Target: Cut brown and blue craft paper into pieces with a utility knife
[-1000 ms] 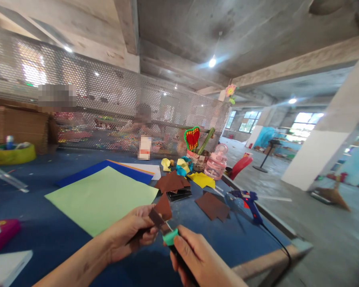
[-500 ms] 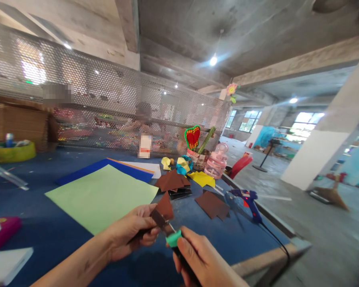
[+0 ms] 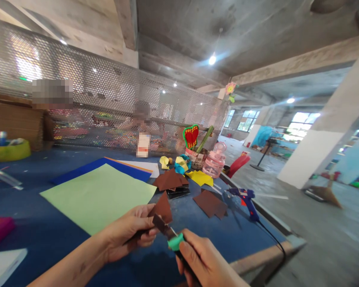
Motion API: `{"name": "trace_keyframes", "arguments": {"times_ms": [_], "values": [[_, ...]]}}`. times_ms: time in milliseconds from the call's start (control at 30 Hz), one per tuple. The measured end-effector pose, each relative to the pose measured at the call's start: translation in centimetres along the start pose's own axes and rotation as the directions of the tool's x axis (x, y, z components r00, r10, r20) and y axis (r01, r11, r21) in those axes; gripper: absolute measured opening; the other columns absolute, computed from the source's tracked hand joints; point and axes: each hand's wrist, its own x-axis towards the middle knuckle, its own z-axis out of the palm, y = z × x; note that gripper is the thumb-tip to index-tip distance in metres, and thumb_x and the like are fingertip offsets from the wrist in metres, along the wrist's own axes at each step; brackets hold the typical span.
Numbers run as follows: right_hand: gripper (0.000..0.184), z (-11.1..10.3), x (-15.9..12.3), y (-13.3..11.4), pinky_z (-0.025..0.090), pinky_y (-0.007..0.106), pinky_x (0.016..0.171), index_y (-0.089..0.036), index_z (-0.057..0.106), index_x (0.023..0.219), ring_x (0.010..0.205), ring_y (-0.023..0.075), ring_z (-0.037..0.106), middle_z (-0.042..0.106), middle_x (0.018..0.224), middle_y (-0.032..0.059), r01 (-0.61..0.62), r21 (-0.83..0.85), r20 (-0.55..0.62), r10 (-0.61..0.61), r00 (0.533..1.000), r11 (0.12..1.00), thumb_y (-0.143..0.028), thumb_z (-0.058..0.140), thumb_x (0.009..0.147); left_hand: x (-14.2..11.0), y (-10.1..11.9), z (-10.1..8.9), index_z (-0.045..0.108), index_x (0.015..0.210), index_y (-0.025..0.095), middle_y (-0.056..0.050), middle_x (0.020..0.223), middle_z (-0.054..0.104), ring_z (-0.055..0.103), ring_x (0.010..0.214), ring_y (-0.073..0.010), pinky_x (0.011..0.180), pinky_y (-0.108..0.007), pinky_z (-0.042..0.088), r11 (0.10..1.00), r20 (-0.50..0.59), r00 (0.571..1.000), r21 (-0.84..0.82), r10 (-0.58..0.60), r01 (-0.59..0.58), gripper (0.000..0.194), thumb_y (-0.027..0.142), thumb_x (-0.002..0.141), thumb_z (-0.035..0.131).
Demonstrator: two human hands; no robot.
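My left hand (image 3: 134, 229) is closed on a brown paper piece (image 3: 164, 208), pinched between thumb and fingers, its pointed corner up. My right hand (image 3: 200, 255) is wrapped round a tool with a black handle and a teal collar (image 3: 176, 242). A thin metal part of the tool reaches to a dark brown strip at the paper's lower edge; whether it cuts or only touches cannot be told. Just beyond my hands lies a stack of brown paper (image 3: 171, 180). More brown sheets (image 3: 210, 203) rest to its right.
A light green sheet (image 3: 101, 195) lies over blue paper (image 3: 77, 172) at left. On the right sit a blue glue gun (image 3: 247, 201) with its cord, a pink bottle (image 3: 214, 161) and yellow paper (image 3: 200, 178). A perforated metal screen (image 3: 107, 107) stands behind the table.
The view has shifted slightly, so the table things appear a little further left. The tool tip has moved slightly right against the brown paper. Both hands keep their grip.
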Motion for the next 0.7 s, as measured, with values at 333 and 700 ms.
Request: {"name": "trace_keyframes", "arguments": {"times_ms": [333,700], "values": [[0.049,-0.2,-0.6,0.5,0.037,0.019,0.052,-0.02,0.05,0.089,0.05,0.0057,0.048,0.059,0.071,-0.0022,0.026,0.06,-0.087,-0.02,0.996,0.998,-0.064,0.032,0.1,0.0,0.2,-0.1,0.054,0.084,0.015,0.006,0.058,0.048,0.028,0.043,-0.0001,0.043,-0.017,0.015,1.0,-0.021,1.0,0.001,-0.007,0.007,0.032,0.032,0.077,0.08],[0.056,0.9,0.3,-0.3,0.035,0.016,0.047,-0.02,0.049,0.091,0.051,0.0051,0.049,0.058,0.073,-0.0021,-0.074,0.137,0.074,0.064,0.995,0.988,-0.072,0.031,0.096,-0.1,0.2,0.5,0.051,0.082,0.016,0.008,0.057,0.046,0.027,0.044,0.0006,0.043,-0.016,0.012,1.0,-0.105,0.994,0.004,-0.028,0.029,0.034,0.023,0.069,0.081]]}}
